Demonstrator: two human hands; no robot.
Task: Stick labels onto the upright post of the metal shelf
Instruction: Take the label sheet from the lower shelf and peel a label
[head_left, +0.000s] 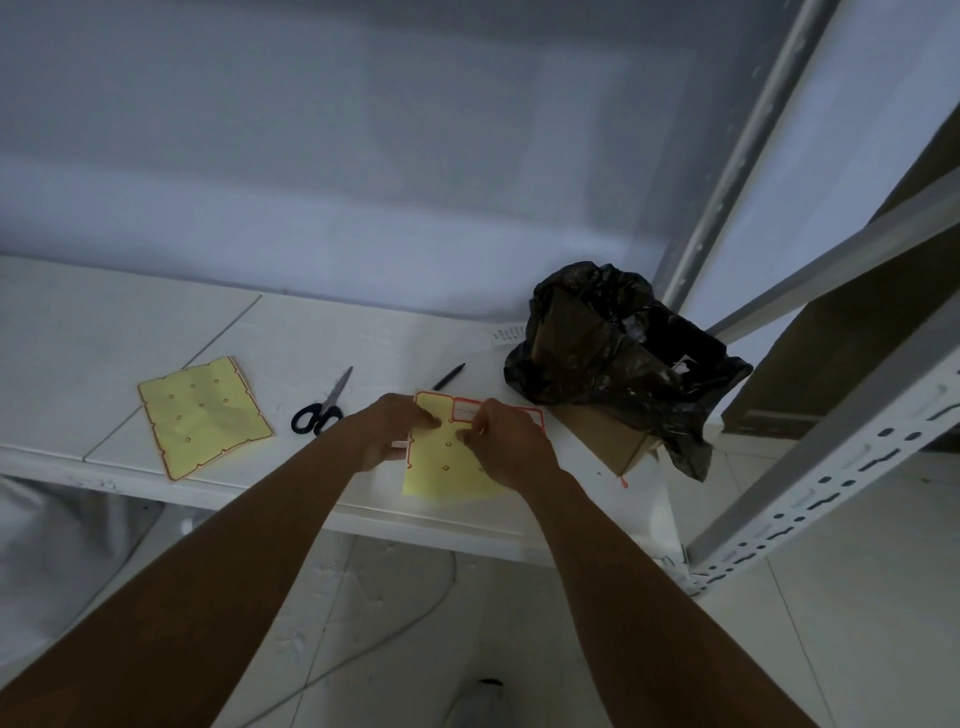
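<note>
Here, item by item, nearest first. Left hand (387, 428): we press its fingers flat on the yellow label sheet (448, 467), pinning the sheet to the shelf board (311, 338); it grips nothing. Right hand (501, 441): we pinch thumb and forefinger at the edge of a red-bordered label (467, 410) near the sheet's top, seemingly lifting it. Step in hand, by our judgement: peeling one label free. Next move calls for a slow, flat peel, then a carry to the upright post (831, 488), which stands well to the right of both hands, perforated and bare of labels where we see it. Farther: scissors (322, 405), pen (449, 376), spent backing sheet (202, 415) at left, black bag (618, 358) over a box at right.
</note>
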